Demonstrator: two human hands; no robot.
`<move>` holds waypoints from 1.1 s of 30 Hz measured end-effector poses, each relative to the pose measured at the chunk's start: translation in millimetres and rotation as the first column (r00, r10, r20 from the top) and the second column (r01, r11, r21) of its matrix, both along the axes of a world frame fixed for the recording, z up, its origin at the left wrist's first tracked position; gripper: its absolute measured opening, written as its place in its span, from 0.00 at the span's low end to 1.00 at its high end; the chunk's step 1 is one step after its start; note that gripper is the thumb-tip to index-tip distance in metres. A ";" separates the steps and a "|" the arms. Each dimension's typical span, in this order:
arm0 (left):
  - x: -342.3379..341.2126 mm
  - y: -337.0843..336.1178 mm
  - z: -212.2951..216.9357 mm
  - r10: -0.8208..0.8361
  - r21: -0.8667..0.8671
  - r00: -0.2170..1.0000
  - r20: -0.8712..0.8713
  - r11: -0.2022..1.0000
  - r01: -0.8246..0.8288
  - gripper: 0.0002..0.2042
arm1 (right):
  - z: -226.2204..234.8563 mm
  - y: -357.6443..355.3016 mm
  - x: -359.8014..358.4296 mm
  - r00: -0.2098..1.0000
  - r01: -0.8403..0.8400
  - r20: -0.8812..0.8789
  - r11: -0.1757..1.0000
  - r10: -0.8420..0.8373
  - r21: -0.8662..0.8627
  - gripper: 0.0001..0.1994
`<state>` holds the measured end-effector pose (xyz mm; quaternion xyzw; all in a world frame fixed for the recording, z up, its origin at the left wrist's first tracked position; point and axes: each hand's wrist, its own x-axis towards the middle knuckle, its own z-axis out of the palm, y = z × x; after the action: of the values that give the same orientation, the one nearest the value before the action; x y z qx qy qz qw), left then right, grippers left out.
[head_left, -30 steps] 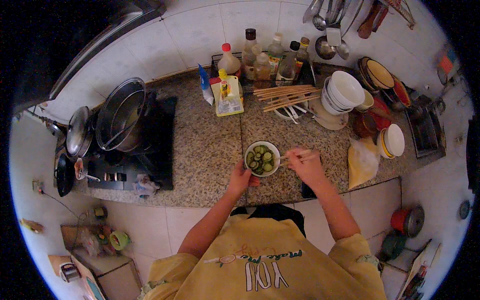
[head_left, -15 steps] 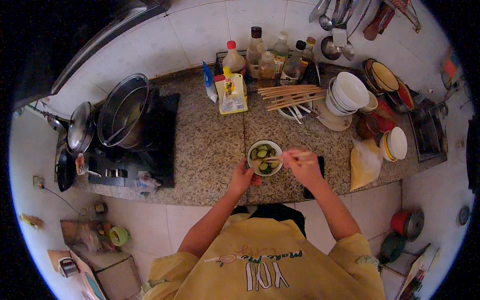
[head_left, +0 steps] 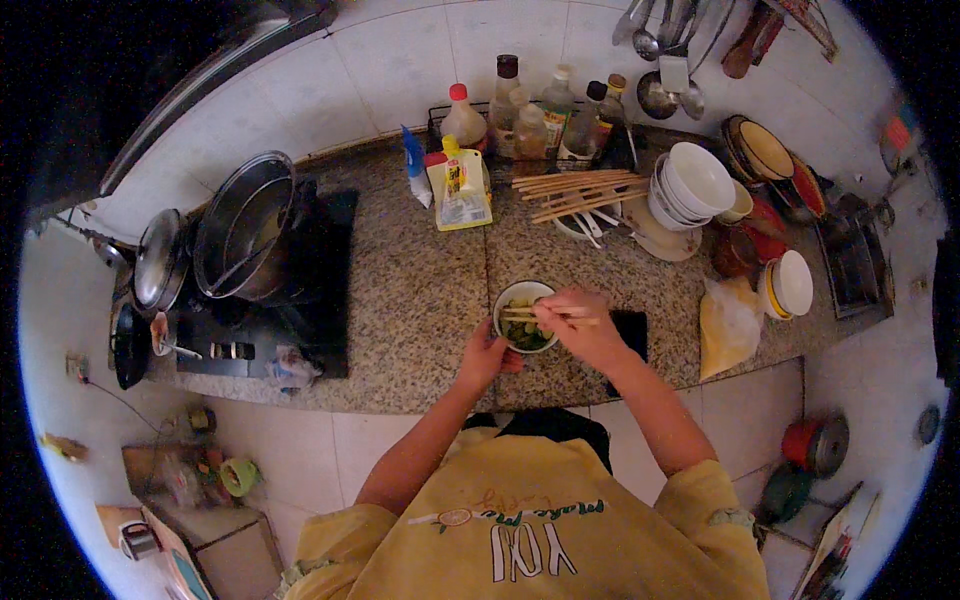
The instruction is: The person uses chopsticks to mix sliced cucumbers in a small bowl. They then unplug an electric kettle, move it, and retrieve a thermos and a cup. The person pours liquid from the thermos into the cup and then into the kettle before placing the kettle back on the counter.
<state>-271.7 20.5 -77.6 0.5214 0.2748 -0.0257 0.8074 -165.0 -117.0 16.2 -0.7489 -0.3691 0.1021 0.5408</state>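
Observation:
A small white bowl (head_left: 498, 308) stands on the counter in front of me, with green cucumber slices (head_left: 524, 335) inside. My left hand (head_left: 486, 356) grips the bowl at its lower left side, thumb near the rim. A pair of light wooden chopsticks (head_left: 519, 312) is held in my right hand (head_left: 580, 326), which hovers over the bowl's right side and hides part of it. The chopstick tips reach down among the slices. Just right of that hand lies a flat black object (head_left: 630, 338).
More chopsticks (head_left: 580, 186) and stacked white bowls (head_left: 697, 180) stand at the back right. Sauce bottles (head_left: 530, 130) and a yellow pouch (head_left: 462, 190) line the wall. A bag of yellow contents (head_left: 729, 325) lies right. Left is a stove with a large pot (head_left: 215, 235).
My right hand has moved left, further over the bowl, and the chopsticks have shifted left across the slices. The left hand stays on the bowl.

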 end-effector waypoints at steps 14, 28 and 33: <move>1.5 2.0 -8.4 -0.006 -0.026 0.999 0.031 1.000 0.007 0.24 | 2.0 -23.5 8.1 0.997 -0.050 -0.064 0.996 0.046 -0.068 0.07; 1.6 4.0 -0.9 -0.027 0.011 1.000 -0.001 1.000 0.027 0.26 | 35.0 -37.0 -4.6 0.997 0.071 -0.022 0.982 -0.075 -0.175 0.12; -0.3 2.3 -7.3 -0.010 0.009 1.000 0.012 1.000 0.010 0.26 | 20.8 -35.0 4.8 0.937 0.275 -0.150 0.930 -0.316 -0.244 0.10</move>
<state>-272.0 22.8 -84.9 0.5266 0.2674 -0.0254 0.8065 -160.2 -152.0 37.1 -0.8383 -0.1857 0.1292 0.4961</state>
